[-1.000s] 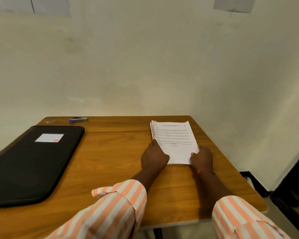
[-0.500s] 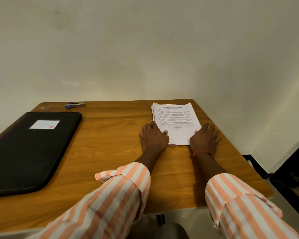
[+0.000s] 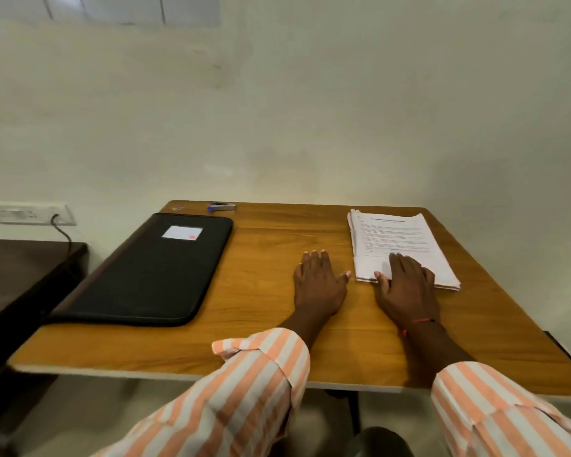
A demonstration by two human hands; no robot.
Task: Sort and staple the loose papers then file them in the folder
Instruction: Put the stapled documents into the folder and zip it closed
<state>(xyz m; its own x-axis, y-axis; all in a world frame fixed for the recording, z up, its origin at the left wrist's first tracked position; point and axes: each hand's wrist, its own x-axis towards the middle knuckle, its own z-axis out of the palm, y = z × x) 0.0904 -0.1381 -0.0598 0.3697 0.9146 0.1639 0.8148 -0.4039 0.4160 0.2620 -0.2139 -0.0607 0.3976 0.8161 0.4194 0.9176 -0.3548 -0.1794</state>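
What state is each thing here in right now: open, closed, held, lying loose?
Paper stack: lying flat, edges slightly fanned.
Black folder: closed, lying flat.
Stapler: untouched at the far edge.
Left hand: open, flat on the table beside the stack.
Right hand: open, resting on the stack's near edge.
Wall socket: cable plugged in.

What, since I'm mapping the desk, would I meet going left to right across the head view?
Wall socket → black folder → left hand → paper stack. Stapler and right hand overlap those, so omitted.
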